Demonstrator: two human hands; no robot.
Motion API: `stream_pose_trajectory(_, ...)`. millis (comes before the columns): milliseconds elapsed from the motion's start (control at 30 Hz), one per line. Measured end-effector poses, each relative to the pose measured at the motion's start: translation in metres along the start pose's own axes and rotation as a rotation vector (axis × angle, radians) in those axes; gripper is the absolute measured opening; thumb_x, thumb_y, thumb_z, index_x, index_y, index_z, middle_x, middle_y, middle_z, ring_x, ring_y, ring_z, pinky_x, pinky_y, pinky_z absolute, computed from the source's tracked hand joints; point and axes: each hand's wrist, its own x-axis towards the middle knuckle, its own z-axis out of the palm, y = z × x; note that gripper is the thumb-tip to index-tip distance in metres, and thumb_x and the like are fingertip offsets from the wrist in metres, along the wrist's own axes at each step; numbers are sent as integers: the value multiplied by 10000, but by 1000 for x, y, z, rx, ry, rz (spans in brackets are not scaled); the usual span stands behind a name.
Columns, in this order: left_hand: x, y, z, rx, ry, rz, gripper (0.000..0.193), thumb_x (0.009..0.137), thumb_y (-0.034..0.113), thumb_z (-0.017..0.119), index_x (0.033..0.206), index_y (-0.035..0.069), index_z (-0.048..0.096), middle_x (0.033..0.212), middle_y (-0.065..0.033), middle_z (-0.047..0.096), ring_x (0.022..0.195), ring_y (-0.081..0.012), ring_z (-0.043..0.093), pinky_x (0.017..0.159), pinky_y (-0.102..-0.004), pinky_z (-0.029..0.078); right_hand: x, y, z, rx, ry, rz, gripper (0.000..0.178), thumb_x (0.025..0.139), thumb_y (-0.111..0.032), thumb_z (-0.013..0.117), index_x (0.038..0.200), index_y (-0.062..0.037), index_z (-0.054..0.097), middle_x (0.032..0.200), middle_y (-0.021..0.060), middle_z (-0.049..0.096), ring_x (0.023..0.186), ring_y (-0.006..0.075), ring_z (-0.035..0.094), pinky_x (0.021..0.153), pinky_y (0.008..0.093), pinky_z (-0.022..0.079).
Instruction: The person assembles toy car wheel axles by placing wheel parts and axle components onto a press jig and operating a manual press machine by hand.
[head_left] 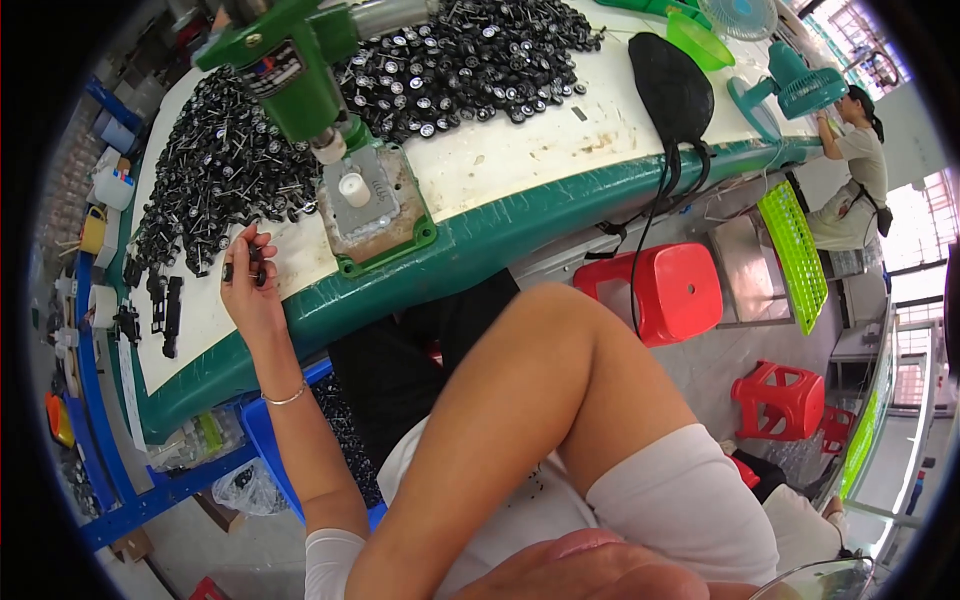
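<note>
My left hand [250, 275] is raised over the near left of the table, its fingers curled round a few small black wheels [258, 277]. Beside it spreads a big heap of similar black wheels with silver hubs and thin metal pins [225, 165]. To the hand's right stands a green bench press [290, 90], with a white round seat [353, 188] on its metal base plate. Several black plastic parts [172, 315] lie just left of the hand. My right arm [520, 380] is bent sharply, the forearm running out at the lower edge; its hand is outside the picture.
A green padded edge [480, 235] borders the white table [520, 160]. Under it is a blue bin [268, 440] of small dark parts. A black bag [670, 90] and a teal fan [805, 85] lie right. Red stools [690, 290] stand behind; another person [855, 165] works far right.
</note>
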Motion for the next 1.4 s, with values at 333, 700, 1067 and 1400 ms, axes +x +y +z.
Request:
stream_pose_trajectory(333, -1, 0, 1, 28, -15, -8, 257, 960, 189, 560, 1090, -22, 631, 913, -87, 664, 744, -102, 595, 586, -198, 407, -116, -182, -221, -65, 405, 1259, 264, 891, -264, 648, 797, -18, 667, 653, 19, 638, 596, 74, 581, 537, 252, 450)
stream_pose_trajectory(700, -4, 5, 13, 88, 2, -10, 238, 961, 176, 560, 1071, -21, 638, 891, -80, 661, 708, -90, 590, 546, -180, 406, -230, -240, -295, -564, 1294, 1231, 303, 918, -263, 619, 695, -59, 599, 623, -50, 517, 566, 19, 429, 521, 183, 328)
stream_pose_trajectory(1067, -13, 14, 15, 153, 37, -26, 235, 959, 192, 561, 1030, -12, 653, 860, -62, 662, 687, -70, 574, 541, -177, 385, -228, -229, -284, -799, 1211, 1260, 322, 900, -266, 629, 706, -9, 615, 585, -33, 502, 563, 37, 417, 512, 225, 326)
stream_pose_trajectory(1400, -12, 15, 18, 119, -5, -28, 247, 961, 192, 552, 1027, -22, 656, 856, -63, 665, 705, -76, 582, 561, -191, 393, -233, -229, -281, -853, 1215, 1268, 285, 920, -218, 622, 721, -15, 604, 631, -27, 537, 573, 28, 429, 526, 196, 329)
